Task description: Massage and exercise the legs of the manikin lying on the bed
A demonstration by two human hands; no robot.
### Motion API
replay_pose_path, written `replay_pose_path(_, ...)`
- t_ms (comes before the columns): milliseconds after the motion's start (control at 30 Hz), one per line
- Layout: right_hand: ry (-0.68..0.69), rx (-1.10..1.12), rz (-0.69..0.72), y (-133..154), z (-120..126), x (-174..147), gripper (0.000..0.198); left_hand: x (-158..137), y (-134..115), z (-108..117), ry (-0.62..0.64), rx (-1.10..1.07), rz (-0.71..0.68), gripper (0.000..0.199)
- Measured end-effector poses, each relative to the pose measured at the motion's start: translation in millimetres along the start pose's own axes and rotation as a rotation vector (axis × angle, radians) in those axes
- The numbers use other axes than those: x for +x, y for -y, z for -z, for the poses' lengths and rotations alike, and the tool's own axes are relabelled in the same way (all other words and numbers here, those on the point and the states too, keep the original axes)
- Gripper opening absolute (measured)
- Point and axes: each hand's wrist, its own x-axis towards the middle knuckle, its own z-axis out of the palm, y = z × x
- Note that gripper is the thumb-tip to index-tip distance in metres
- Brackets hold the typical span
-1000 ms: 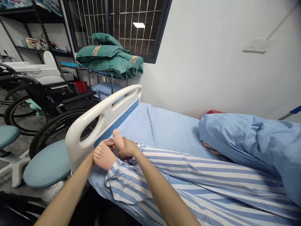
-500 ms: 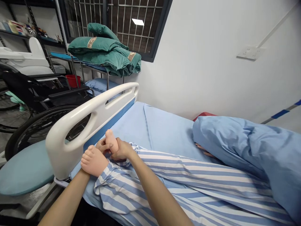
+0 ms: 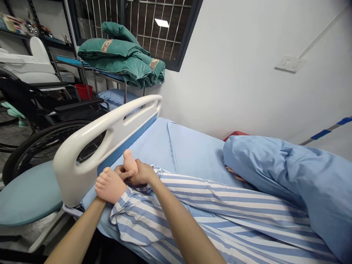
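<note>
Two smooth, manikin-like feet stick out of blue-and-white striped trousers (image 3: 220,194) on the bed. The far foot (image 3: 129,161) is between my hands. My right hand (image 3: 143,173) wraps round its ankle side, fingers curled beneath. From the other side my left hand (image 3: 122,172) grips it, thumb across the sole or heel area; its other fingers are mostly hidden. The near foot (image 3: 109,186) rests over my left wrist, toes pointing up and left, and covers part of that wrist.
A white footboard (image 3: 66,157) with cut-out handles stands just beyond the feet. Left of it are a wheelchair (image 3: 55,128) and a blue-green padded board (image 3: 30,194). A blue quilt (image 3: 280,165) covers the body at right, with fingers showing under its edge. Green bedding (image 3: 121,55) lies by the window.
My left thumb has slid slightly right across the far foot. Both hands keep their hold, and the camera view has shifted a little.
</note>
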Motion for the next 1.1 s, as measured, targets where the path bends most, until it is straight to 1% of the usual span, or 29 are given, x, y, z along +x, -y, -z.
replay_pose_path(100, -0.009, -0.016, 0.073, -7, -6, 4, 0.064, -2, 2, -2, -0.005, 0.016, -0.016, 0.031)
replay_pose_path(233, -0.057, -0.026, 0.063, -9, -9, 3, 0.06, -2, 0, 3, 0.007, -0.088, -0.026, 0.028)
replay_pose_path(367, -0.081, -0.027, 0.064, -6, -8, -1, 0.059, 0, -4, 13, 0.005, -0.204, 0.025, 0.027)
replay_pose_path(467, -0.098, -0.036, 0.082, -4, -7, -3, 0.058, 1, -6, 16, 0.004, -0.25, 0.049, 0.027)
replay_pose_path(567, -0.126, -0.061, 0.118, -4, -7, -4, 0.058, 0, -6, 13, -0.008, -0.226, 0.053, 0.027)
replay_pose_path(700, -0.143, -0.091, 0.138, -6, -7, -3, 0.059, 0, -4, 5, -0.022, -0.129, 0.024, 0.027)
replay_pose_path(767, -0.139, -0.1, 0.142, -7, -7, -2, 0.059, 0, -3, 1, -0.027, -0.111, 0.045, 0.027)
replay_pose_path(967, -0.102, -0.106, 0.118, -8, -6, 2, 0.061, 2, -6, -3, -0.008, -0.162, 0.172, 0.029)
replay_pose_path(1100, -0.09, -0.096, 0.116, -8, -8, 3, 0.063, 2, -7, -1, -0.001, -0.139, 0.15, 0.028)
